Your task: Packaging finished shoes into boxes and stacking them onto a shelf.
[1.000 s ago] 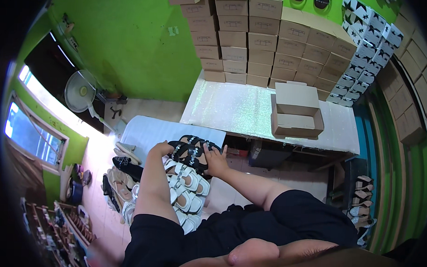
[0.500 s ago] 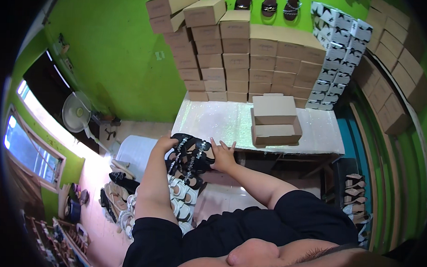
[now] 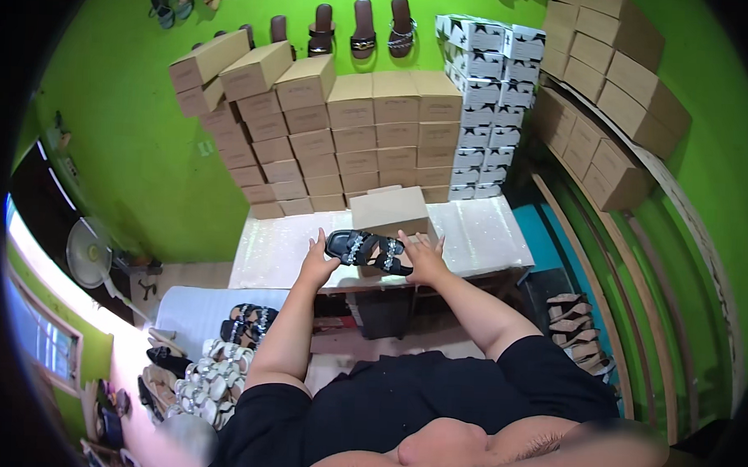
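Observation:
A pair of black sandals (image 3: 363,250) with silvery ornaments on the straps is held crosswise between my hands, above the near edge of the white table. My left hand (image 3: 316,263) grips the left end, its thumb pointing up. At the other end my right hand (image 3: 425,261) holds the sandals, some of its fingers spread. Just behind them stands a brown cardboard box (image 3: 385,210) with its lid raised; the sandals and my right hand hide much of its lower part.
Stacked brown shoeboxes (image 3: 353,117) and white star-patterned boxes (image 3: 481,114) line the back of the table (image 3: 262,244). More black sandals (image 3: 247,324) and white sandals (image 3: 208,384) lie at the left. Beige shoes (image 3: 577,327) sit at the right. A fan (image 3: 89,252) stands far left.
Both hands have carried black sandals up and away from the other sandals on the left, to the front of the open box. My view has turned rightward.

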A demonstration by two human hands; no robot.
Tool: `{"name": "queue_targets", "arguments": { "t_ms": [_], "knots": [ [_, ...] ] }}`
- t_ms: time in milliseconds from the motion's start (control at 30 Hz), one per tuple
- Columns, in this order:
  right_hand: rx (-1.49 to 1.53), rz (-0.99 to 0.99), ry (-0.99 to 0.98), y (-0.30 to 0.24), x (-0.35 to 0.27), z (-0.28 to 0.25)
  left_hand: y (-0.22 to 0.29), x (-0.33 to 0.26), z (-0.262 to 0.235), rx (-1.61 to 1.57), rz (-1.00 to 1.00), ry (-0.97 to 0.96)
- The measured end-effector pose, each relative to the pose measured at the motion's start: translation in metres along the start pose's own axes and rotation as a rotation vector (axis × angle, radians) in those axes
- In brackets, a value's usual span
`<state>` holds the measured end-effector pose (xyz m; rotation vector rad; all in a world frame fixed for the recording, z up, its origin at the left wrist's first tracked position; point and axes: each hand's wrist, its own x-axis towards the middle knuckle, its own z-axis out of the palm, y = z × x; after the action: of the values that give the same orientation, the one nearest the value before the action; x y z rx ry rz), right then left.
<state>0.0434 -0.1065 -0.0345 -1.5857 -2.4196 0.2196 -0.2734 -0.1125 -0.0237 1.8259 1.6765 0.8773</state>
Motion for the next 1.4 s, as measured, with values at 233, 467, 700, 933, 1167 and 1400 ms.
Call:
{"name": "queue_targets", "arguments": {
  "t_ms": [233,467,700,933,1167,1400],
  "knots": [
    [-0.057,0.015,-0.132,0.062,0.025,-0.028,0.004,0.029,0.060,-0.100,-0.041,-0.032],
    [-0.059,0.039,-0.407,0.098,0.105,-0.020,-0.041,0.088,0.076,-0.118,-0.159,-0.164],
    [-0.089,0.014,-0.598,0.117,0.160,0.004,-0.090,0.129,0.095,0.017,-0.076,-0.319],
    [-0.216,-0.044,-0.636,0.125,0.165,0.016,-0.052,0.116,0.095,0.424,0.098,-0.445],
    [-0.298,-0.083,-0.312,0.129,0.152,0.069,-0.032,0.120,0.122,0.497,0.027,-0.368],
    [-0.298,-0.141,-0.409,0.140,0.158,0.056,-0.017,0.129,0.131,0.663,0.063,-0.343]
  ]
}}
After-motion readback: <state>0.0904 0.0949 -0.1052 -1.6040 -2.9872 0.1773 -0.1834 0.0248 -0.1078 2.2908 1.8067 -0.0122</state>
